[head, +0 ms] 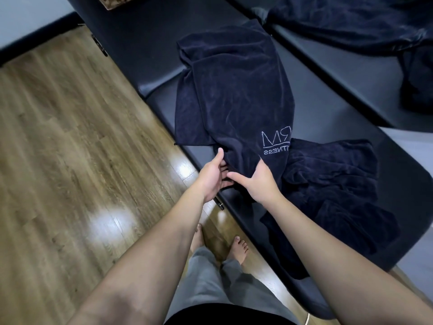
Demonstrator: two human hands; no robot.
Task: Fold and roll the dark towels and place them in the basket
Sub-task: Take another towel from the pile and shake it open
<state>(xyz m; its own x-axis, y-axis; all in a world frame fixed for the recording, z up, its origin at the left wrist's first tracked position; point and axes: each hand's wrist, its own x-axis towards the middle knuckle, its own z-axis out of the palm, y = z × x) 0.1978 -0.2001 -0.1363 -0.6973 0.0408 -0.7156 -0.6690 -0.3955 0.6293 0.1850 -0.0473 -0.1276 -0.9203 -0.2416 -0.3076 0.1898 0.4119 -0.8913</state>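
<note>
A dark navy towel (234, 95) with a white embroidered logo lies lengthwise on the black padded bench (159, 34). My left hand (212, 177) and my right hand (257, 181) meet at its near end, each pinching the cloth's edge at the bench's front rim. My left thumb lies on top of the fabric and the fingers curl under it. A second dark towel (332, 191) lies crumpled to the right, partly hanging over the bench edge. A corner of a woven basket (110, 1) shows at the top left on the bench.
More dark towels (351, 26) are heaped on a second bench at the top right. Wooden floor (70, 148) spreads to the left, with my bare feet (236, 249) close to the bench. A pale wall runs along the top left.
</note>
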